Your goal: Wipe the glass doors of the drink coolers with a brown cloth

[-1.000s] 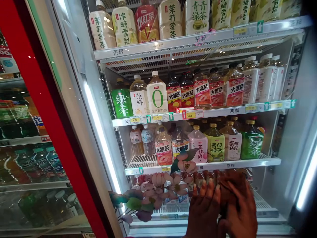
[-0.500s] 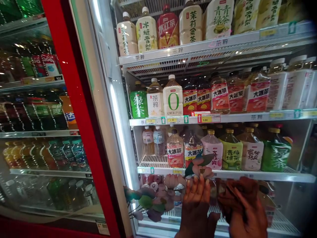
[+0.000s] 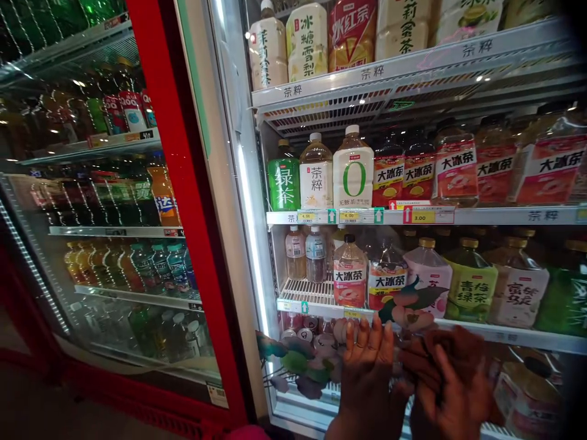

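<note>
My left hand (image 3: pixel 367 370) lies against the glass door of a drinks cooler, with its fingers stretched out and holding nothing. Leaf and flower decals (image 3: pixel 300 360) spread over the glass beside and above its fingertips. Just to the right, my right hand (image 3: pixel 452 400) holds a crumpled brown cloth (image 3: pixel 456 351) against the same pane. The cloth bunches around the fingers and hides part of them. Behind the glass stand a peach iced tea bottle (image 3: pixel 349 278) and a green plum tea bottle (image 3: pixel 472 287).
Shelves (image 3: pixel 321 217) of bottled tea with price tags fill the cooler. A red frame (image 3: pixel 183 183) divides it from a second cooler on the left, stocked with soft drinks. Lower down, cans (image 3: pixel 307 335) and a large bottle (image 3: pixel 527 391) are partly hidden.
The view has turned left and come closer, so the shelves appear larger and further right. Both hands and the cloth have slid left relative to the decals.
</note>
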The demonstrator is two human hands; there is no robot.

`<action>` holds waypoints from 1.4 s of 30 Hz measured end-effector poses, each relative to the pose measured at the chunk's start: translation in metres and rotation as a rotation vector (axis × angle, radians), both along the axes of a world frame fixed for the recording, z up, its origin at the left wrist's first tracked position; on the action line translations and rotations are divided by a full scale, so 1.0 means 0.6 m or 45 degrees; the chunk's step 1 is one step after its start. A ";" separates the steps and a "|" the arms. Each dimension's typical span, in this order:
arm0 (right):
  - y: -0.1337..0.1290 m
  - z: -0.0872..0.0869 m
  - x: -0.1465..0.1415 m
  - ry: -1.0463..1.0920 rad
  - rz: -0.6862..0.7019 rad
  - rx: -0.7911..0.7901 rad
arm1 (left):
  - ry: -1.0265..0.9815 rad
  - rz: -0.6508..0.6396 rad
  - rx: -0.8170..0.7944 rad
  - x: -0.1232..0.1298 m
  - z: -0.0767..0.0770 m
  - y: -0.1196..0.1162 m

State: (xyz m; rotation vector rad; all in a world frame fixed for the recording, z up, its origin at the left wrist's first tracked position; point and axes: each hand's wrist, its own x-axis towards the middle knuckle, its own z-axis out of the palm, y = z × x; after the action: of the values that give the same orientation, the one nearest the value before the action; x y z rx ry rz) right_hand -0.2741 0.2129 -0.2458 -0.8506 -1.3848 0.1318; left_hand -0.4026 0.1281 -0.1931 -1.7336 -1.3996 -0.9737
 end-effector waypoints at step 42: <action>-0.053 0.237 -0.168 -0.489 0.069 0.810 | -0.141 0.053 0.244 -0.193 0.193 -0.018</action>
State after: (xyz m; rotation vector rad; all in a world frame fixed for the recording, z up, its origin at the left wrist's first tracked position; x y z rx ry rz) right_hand -0.3749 0.1809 -0.1036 -0.3082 -1.6722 -0.4345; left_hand -0.5186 0.1172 -0.0770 -1.5243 -1.3575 -1.1566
